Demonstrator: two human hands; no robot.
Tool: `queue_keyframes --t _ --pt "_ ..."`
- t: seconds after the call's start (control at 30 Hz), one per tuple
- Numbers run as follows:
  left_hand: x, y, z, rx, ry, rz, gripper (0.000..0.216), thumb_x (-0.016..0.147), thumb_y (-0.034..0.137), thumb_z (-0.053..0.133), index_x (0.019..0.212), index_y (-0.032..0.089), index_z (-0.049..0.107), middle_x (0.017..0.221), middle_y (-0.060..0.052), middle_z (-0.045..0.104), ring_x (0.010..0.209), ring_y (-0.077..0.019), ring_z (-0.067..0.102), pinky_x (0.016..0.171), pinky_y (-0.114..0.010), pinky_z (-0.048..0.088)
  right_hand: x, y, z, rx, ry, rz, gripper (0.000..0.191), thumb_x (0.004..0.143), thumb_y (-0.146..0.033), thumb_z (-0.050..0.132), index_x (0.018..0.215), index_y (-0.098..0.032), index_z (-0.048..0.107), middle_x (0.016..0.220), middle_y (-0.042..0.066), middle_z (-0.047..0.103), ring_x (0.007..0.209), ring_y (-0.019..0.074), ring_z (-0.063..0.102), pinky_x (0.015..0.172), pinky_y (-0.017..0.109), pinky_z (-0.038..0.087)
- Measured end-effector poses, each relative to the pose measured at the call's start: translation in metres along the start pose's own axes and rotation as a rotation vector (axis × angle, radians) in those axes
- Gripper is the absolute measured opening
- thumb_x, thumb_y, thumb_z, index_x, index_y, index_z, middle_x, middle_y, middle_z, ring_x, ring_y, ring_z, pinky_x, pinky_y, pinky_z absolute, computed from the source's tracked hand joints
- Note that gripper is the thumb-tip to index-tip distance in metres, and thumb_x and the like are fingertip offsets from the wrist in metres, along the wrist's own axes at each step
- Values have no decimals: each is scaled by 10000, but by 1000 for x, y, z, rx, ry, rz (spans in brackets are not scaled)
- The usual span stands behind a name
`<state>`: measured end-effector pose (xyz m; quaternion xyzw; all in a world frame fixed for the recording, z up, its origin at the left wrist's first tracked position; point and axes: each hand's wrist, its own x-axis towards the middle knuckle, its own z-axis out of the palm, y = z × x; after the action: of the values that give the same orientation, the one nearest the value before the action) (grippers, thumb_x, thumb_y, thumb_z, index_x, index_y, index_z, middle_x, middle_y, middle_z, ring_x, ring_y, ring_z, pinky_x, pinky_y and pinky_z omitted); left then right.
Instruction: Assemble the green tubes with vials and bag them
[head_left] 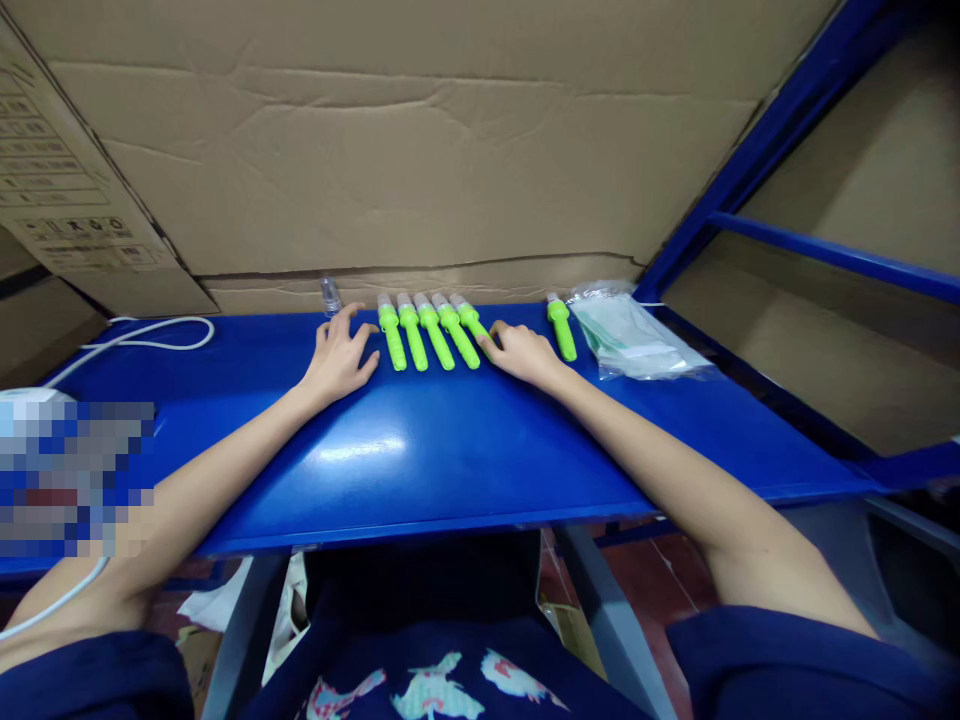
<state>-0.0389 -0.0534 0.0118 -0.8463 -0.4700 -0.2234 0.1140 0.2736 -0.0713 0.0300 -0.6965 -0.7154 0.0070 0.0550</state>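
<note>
Five green sticks [435, 335] lie rowed at 12 o'clock on our desk [465, 460]. Our right hand [529, 355] touches the rightmost; whether its grip is closed, we cannot tell. Our left hand [337, 355], grip released, rests just beside the row. Clear plastic piece [331, 298] at 11, lone green stick [560, 328] past 1, bagged packet [637, 335] at 2.

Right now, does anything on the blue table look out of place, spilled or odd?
Yes: one green stick lies apart from the row of five, beside the plastic packet. A clear plastic piece also sits alone behind the left hand. No spill shows.
</note>
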Motion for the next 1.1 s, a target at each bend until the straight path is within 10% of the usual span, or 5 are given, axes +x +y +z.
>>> queue_keyframes --t 1.1 --pt "-1 3 0 19 -109 27 513 1035 460 432 1404 147 603 1590 -250 391 1491 -396 383 1164 -617 349 -1 -4 1 33 -23 -129 492 1102 -525 331 1200 -160 644 1212 167 750 1134 338 719 830 352 500"
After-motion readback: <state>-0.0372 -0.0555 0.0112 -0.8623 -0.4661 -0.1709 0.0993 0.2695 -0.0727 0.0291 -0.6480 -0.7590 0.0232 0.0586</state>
